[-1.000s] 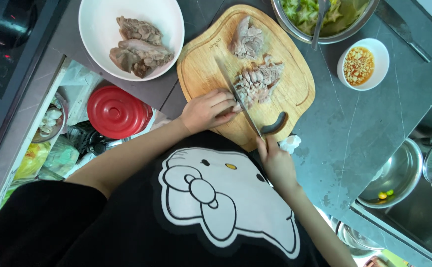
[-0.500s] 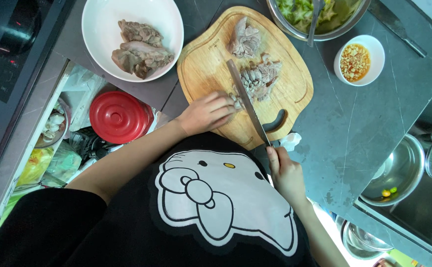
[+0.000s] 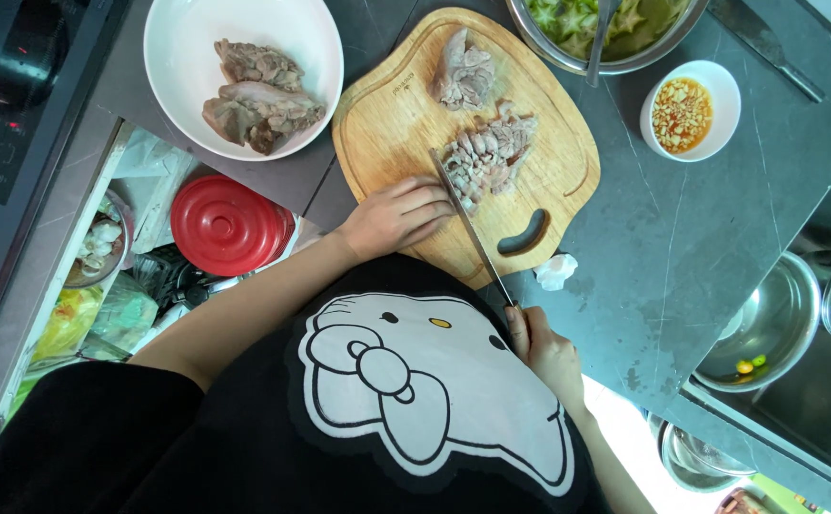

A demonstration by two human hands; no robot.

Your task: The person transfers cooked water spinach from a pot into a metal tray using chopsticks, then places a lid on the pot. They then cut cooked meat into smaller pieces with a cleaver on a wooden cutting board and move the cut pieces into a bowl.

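Head view: a person in a black shirt with a white cartoon-cat print works at a dark stone counter.
Left hand: lies on the wooden cutting board, fingers curled and pressed together just beside the sliced meat.
Right hand: closed around the handle of the knife, off the near edge of the counter.
Knife: its blade slants across the board, tip at the sliced meat, right next to the left fingertips.
Uncut meat: a pale lump at the far end of the board, apart from the slices.
White bowl: left of the board, holding brownish cooked meat pieces.
Metal bowl: beyond the board, holding green leaves and a utensil.
Small white dish: right of the board, holding orange-red sauce.
Red lid: round, lower left, below the counter edge among bags.
Sink: lower right, with a steel pot inside.
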